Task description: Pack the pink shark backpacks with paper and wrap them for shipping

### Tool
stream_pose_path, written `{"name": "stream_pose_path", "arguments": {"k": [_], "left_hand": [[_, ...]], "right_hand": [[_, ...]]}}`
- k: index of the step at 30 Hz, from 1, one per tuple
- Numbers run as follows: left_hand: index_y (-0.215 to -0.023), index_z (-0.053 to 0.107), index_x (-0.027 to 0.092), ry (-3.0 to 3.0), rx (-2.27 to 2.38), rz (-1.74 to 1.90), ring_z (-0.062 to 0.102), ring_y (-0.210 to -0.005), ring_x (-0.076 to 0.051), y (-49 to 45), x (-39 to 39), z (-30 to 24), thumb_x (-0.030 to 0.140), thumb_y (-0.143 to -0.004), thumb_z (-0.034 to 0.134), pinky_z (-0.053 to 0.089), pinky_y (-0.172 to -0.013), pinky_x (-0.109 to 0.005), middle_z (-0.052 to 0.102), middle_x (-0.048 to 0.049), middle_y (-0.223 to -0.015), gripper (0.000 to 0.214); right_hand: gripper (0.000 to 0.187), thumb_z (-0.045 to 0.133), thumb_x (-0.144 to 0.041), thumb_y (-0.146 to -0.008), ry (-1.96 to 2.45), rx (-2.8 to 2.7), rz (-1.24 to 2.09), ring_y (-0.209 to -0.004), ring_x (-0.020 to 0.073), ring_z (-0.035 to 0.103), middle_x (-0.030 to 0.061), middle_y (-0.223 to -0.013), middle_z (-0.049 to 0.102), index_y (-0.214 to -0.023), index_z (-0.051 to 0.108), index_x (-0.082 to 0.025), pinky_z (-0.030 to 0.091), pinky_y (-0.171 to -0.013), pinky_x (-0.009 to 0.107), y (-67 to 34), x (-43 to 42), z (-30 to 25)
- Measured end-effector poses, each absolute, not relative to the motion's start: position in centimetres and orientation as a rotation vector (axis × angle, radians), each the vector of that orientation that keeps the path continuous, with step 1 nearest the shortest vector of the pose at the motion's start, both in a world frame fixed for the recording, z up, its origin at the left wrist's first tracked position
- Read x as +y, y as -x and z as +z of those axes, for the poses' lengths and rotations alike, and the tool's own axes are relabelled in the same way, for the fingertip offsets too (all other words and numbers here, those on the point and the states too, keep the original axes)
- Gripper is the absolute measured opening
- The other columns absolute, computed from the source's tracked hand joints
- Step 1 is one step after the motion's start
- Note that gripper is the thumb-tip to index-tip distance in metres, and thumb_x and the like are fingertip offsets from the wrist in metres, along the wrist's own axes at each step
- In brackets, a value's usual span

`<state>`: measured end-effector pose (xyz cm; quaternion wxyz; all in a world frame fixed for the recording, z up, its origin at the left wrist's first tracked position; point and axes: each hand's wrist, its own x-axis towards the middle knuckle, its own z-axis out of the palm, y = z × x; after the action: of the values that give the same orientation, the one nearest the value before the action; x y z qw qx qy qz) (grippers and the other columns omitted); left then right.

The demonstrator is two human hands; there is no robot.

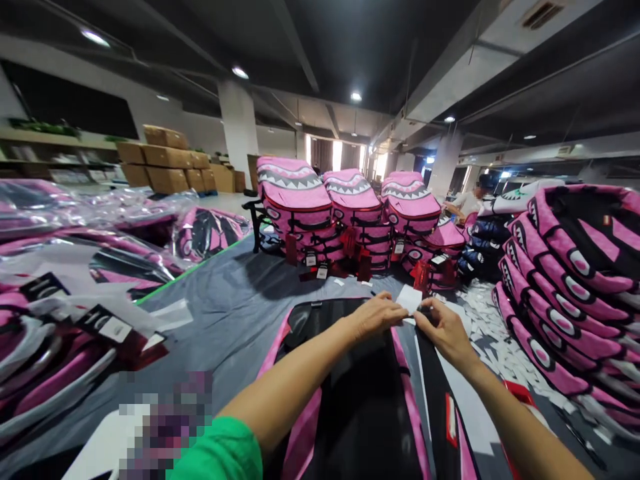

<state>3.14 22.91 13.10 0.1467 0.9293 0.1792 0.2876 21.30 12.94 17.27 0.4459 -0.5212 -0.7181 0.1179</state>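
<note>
Two hands meet at a white slip: left hand, fingers together; right hand, thumb and forefinger close; clamped or not, I cannot tell. The step seems fine fingertip work, next calling for steadiness. Under the left hand lies a black-and-pink bag, long axis pointing straight ahead.

Here at six o'clock the black-and-pink bag runs off the bottom edge, the right edge slices the stack at three, pixels smear a patch between seven and eight, piled bags half-hide a person, and whatever lies between the fingers of the right hand is too small to tell!
</note>
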Motion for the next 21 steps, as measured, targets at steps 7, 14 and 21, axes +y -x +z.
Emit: {"name": "stream_pose_path", "arguments": {"k": [7,14,21], "left_hand": [[-0.085,0.066,0.02,-2.498,0.755,0.877,0.058,-0.089,-0.022,-1.4,22.1,11.4,0.01,-0.08,0.058,0.034,-0.097,-0.038,0.064,-0.0043,-0.084,0.014],[-0.062,0.052,0.021,-2.22,0.858,0.922,0.059,-0.08,-0.022,-1.0,20.9,12.9,0.017,-0.081,0.061,0.037,-0.098,-0.037,0.056,-0.0017,-0.064,0.021],[-0.078,0.05,0.024,-1.418,0.85,0.67,0.061,-0.048,-0.019,0.7,6.7,7.8,0.07,-0.083,0.051,0.042,-0.046,-0.026,0.065,-0.0027,-0.06,0.046]], "right_hand": [[0.038,0.058,-0.057,-0.08,1.217,-1.943,0.297,-0.049,0.0117,0.043,-0.0051,-0.055,0.05,-0.086,0.06,-0.019,0.033,-0.05,0.024,-20.1,14.2,19.4],[0.041,0.064,-0.058,-0.081,1.177,-2.001,0.406,-0.057,0.0121,0.046,-0.0036,-0.065,0.053,-0.093,0.059,-0.019,0.035,-0.053,0.024,-21.8,14.6,19.3],[0.049,0.066,-0.06,-0.082,1.034,-2.044,0.662,-0.057,0.0104,0.038,-0.0078,-0.067,0.042,-0.108,0.055,-0.02,0.03,-0.052,0.023,-22.8,19.0,17.8]]}}
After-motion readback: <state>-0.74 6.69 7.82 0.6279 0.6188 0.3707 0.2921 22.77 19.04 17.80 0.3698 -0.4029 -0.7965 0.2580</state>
